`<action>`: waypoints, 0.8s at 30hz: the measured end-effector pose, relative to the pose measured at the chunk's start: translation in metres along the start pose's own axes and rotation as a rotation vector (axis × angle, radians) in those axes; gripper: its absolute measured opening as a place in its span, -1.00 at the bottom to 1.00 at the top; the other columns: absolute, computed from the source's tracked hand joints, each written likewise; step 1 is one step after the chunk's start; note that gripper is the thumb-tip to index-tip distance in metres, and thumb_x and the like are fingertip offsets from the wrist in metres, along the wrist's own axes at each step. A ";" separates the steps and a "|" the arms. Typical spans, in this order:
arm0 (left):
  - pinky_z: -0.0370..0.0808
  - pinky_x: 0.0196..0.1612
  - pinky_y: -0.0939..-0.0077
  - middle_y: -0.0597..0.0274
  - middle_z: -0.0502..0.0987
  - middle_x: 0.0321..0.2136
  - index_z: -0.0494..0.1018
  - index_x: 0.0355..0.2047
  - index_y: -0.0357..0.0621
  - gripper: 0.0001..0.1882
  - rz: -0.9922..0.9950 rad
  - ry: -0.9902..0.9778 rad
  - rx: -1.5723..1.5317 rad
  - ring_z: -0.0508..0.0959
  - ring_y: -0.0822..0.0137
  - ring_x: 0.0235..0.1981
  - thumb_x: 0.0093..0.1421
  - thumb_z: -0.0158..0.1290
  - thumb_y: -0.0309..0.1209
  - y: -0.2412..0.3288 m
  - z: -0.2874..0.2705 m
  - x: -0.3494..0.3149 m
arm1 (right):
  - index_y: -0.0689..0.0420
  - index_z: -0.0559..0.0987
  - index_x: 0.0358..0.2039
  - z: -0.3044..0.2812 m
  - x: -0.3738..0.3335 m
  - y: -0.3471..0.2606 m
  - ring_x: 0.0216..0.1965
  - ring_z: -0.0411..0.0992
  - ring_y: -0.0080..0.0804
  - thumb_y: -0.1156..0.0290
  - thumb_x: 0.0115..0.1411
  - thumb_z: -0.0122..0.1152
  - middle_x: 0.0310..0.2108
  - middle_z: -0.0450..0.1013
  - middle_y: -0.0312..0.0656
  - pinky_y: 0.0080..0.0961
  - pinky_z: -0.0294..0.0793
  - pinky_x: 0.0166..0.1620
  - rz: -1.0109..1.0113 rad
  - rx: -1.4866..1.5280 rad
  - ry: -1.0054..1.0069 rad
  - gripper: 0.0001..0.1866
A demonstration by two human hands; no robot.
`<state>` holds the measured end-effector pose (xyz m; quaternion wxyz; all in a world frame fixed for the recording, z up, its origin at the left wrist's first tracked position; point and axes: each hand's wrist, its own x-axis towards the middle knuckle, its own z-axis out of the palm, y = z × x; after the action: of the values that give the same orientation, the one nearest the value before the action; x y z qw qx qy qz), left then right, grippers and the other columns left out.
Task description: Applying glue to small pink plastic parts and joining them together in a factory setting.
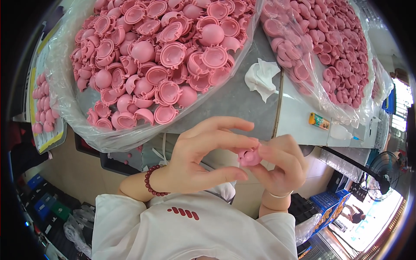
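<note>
A small rounded pink plastic piece (249, 157) is pinched between the thumb and fingers of my right hand (284, 164), above the near edge of the table. It has a dark slot-like gap in its upper side. My left hand (206, 151) reaches in from the left with fingers stretched and thumb apart. One of its fingertips comes up to the top of the piece; whether it touches cannot be made out. Beyond my hands, a clear plastic bag (104, 145) lies spread wide, with many loose pink half-shells (172, 55) heaped in it.
Another clear bag of pink parts (342, 60) lies at the far right. Between the bags is a crumpled white tissue (262, 79). A small yellow-green tube (319, 121) and a white bottle (340, 131) lie right. A tray (60, 138) of pink pieces stands left.
</note>
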<state>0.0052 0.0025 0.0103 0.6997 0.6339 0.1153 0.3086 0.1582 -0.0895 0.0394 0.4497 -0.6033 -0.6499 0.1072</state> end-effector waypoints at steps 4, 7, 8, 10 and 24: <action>0.38 -0.18 0.51 -0.08 0.36 -0.18 0.36 -0.20 -0.39 -0.50 0.038 0.030 -0.106 0.43 0.30 -0.23 -0.21 0.23 -0.52 -0.007 0.001 0.000 | 0.18 0.38 -0.46 0.012 -0.008 -0.004 -0.59 0.34 -0.45 0.59 -0.26 0.33 -0.60 0.37 -0.18 -0.65 0.28 -0.56 -0.036 0.137 0.063 -0.67; 0.38 -0.19 0.50 -0.08 0.41 -0.23 0.36 -0.19 -0.40 -0.46 0.004 0.084 -0.208 0.44 0.30 -0.24 -0.23 0.25 -0.49 -0.010 0.005 -0.001 | 0.18 0.35 -0.47 0.013 -0.011 -0.004 -0.61 0.33 -0.44 0.55 -0.20 0.31 -0.64 0.36 -0.18 -0.64 0.26 -0.57 -0.045 0.159 0.077 -0.70; 0.38 -0.20 0.49 -0.08 0.43 -0.25 0.36 -0.19 -0.39 -0.46 -0.023 0.122 -0.262 0.45 0.30 -0.25 -0.24 0.26 -0.47 -0.010 0.006 -0.002 | 0.18 0.34 -0.49 0.012 -0.012 -0.004 -0.62 0.33 -0.44 0.53 -0.18 0.31 -0.65 0.35 -0.19 -0.64 0.26 -0.56 -0.044 0.157 0.087 -0.71; 0.39 -0.22 0.50 -0.07 0.45 -0.27 0.38 -0.21 -0.38 -0.48 0.012 0.104 -0.190 0.46 0.29 -0.27 -0.24 0.26 -0.47 -0.012 0.003 -0.001 | 0.18 0.33 -0.48 0.006 -0.017 -0.002 -0.61 0.32 -0.44 0.49 -0.15 0.29 -0.65 0.35 -0.18 -0.64 0.25 -0.56 -0.048 0.125 0.143 -0.72; 0.39 -0.34 0.57 0.06 0.50 -0.37 0.44 -0.32 -0.32 -0.55 0.112 0.065 -0.150 0.47 0.32 -0.40 -0.24 0.27 -0.35 -0.006 0.000 -0.001 | 0.27 0.33 -0.24 -0.116 -0.062 0.123 -0.51 0.28 -0.49 0.39 0.03 0.09 -0.49 0.35 -0.20 -0.66 0.27 -0.40 0.278 -0.689 1.036 -0.69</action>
<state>0.0060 0.0017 0.0038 0.7228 0.5749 0.0788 0.3753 0.3179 -0.1608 -0.0064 0.4679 -0.7655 -0.2610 -0.3562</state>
